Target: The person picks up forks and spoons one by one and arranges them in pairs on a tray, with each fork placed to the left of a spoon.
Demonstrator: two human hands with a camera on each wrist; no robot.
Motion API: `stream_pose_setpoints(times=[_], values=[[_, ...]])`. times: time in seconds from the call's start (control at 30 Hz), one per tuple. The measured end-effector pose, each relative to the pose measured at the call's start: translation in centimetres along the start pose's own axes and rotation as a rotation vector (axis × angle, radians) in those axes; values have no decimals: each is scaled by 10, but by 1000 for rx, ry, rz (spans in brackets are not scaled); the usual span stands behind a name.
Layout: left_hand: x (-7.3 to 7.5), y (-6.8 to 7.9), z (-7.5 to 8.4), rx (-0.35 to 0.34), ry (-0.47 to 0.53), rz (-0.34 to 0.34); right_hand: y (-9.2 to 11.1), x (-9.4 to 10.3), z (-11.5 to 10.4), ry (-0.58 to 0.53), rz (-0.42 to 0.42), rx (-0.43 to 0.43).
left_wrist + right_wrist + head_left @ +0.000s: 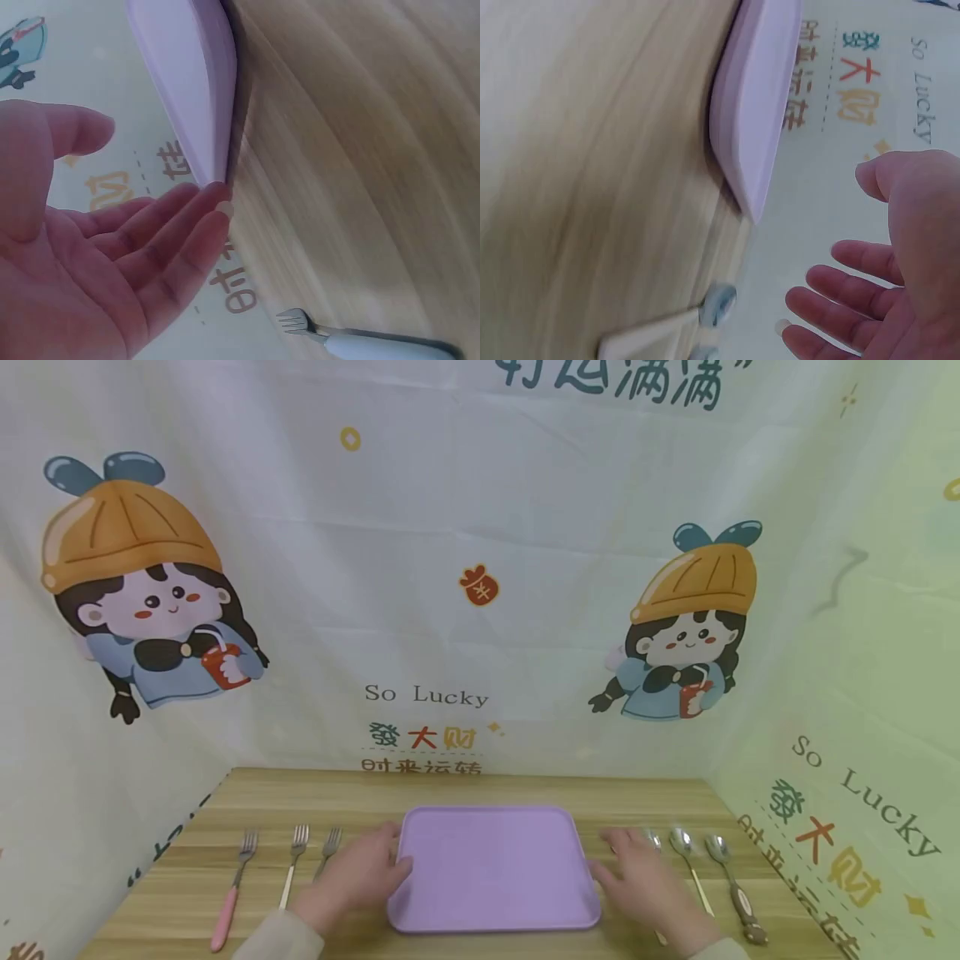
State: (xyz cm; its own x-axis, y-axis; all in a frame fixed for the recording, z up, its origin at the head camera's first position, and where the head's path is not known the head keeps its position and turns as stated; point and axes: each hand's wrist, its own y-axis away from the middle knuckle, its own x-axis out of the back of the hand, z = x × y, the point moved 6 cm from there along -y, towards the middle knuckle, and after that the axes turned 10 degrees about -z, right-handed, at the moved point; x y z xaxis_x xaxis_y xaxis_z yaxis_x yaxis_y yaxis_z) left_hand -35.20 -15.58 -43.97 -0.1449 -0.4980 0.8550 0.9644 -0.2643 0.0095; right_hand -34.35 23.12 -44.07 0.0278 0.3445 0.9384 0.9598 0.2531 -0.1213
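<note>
A light purple rectangular tray (495,870) lies flat on the table. At its left edge is my left hand (362,870), thumb over the rim and fingers extended; in the left wrist view the fingertips appear at the corner of the tray (196,82). Beside the right edge, my right hand (643,878) has its fingers spread and loosely bent. A gap separates it from the tray (757,112) in the right wrist view. Neither palm holds anything. The left hand partly covers a fork (329,843); the right hand partly covers a spoon (653,838).
Further left lie a pink-handled fork (226,912) and a fork with a pale handle (288,878). To the right are a slim spoon (693,868) and a brown-handled spoon (741,902). A printed cloth (540,610) hangs behind and around the wooden table (322,789).
</note>
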Motion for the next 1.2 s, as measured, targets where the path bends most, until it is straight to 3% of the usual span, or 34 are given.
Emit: stream_pose_setpoints(times=[0.3,0.5,0.8,1.0,1.2], values=[[-9,-18,-15,80,1,-80,-6,17,22,10,-17,-76],[-17,-24,-26,112,-6,-128,-2,18,37,5,-81,-152],[-26,-26,-33,88,11,-209,6,4,51,65,-164,-188],[-29,-27,-35,63,18,-216,8,-5,53,29,-232,-213],[-31,-27,-35,69,30,-249,9,-9,54,-9,-231,-227]])
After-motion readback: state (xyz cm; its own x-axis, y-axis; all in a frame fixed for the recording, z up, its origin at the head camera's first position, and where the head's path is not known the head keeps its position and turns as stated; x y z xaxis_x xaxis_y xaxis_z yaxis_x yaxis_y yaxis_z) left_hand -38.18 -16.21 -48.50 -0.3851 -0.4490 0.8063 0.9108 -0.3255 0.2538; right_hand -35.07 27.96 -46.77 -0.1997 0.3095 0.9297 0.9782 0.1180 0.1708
